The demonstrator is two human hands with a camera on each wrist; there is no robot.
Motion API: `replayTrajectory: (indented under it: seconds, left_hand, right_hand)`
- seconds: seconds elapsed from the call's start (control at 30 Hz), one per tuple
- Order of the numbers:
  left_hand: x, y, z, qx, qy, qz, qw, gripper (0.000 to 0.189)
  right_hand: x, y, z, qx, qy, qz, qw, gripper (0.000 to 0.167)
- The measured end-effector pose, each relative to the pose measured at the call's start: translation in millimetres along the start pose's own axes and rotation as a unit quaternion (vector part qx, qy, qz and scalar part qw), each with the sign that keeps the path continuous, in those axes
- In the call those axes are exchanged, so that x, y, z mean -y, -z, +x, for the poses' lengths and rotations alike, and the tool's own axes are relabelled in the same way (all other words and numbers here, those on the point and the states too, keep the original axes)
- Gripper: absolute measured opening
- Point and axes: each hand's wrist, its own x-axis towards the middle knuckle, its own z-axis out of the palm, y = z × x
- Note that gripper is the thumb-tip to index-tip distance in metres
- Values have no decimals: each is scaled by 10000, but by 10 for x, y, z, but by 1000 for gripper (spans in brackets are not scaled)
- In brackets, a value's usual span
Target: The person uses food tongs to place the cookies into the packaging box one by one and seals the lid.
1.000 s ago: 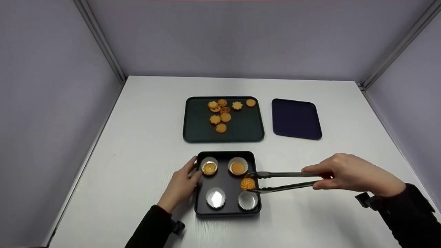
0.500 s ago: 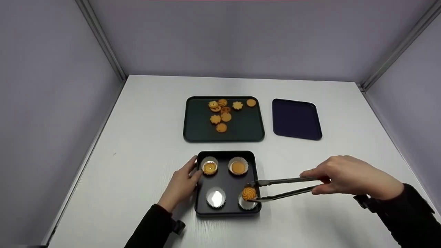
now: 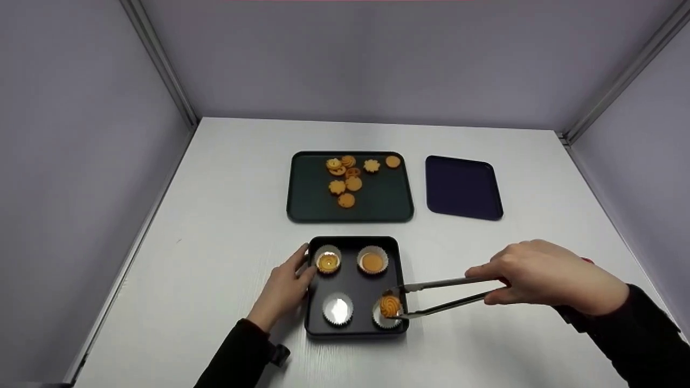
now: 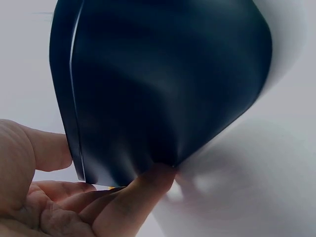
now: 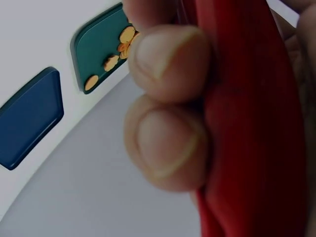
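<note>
In the head view, the tongs (image 3: pixel 436 284) are gripped by the right hand (image 3: pixel 539 275), and the swirled cookie (image 3: pixel 390 305) is held between the two tong tips. The cookie is positioned over the near right paper cup (image 3: pixel 384 323), part of whose pleated rim is covered; whether the cup's floor is touched cannot be told. The right wall of the black baking tray (image 3: pixel 353 288) is crossed by both tong arms just beside that cup. To the left of the cookie, a strip of tray floor is seen before the near left paper cup (image 3: pixel 338 309) is reached. Beyond the far edge, a band of white table (image 3: pixel 232 188) is left before the green tray (image 3: pixel 312 194), on which cookies (image 3: pixel 346 200) are gathered; the blue tray (image 3: pixel 463 188) is set apart to the right. The tongs are pointed leftward and slightly toward the person, their long axis laid roughly crosswise and their arms spread wider toward the tips. The cookie's ridged face is turned upward. The baking tray's left wall is held near its far corner by the left hand (image 3: pixel 285 291).

In the left wrist view, the tray's dark outer side is shown, its edge held between thumb and fingers (image 4: pixel 148 182).

In the right wrist view, a red handle (image 5: pixel 252 123) is wrapped by curled fingers, with the green and blue trays seen beyond, apart from each other
</note>
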Motion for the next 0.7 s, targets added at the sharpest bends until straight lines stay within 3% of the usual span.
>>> replayTrajectory:
  seconds: [0.7]
  left_hand:
    - [-7,-8,10,-8,-45,-13,10000,59]
  right_hand:
    - [40,20,1,52,-192,-135,9997,28]
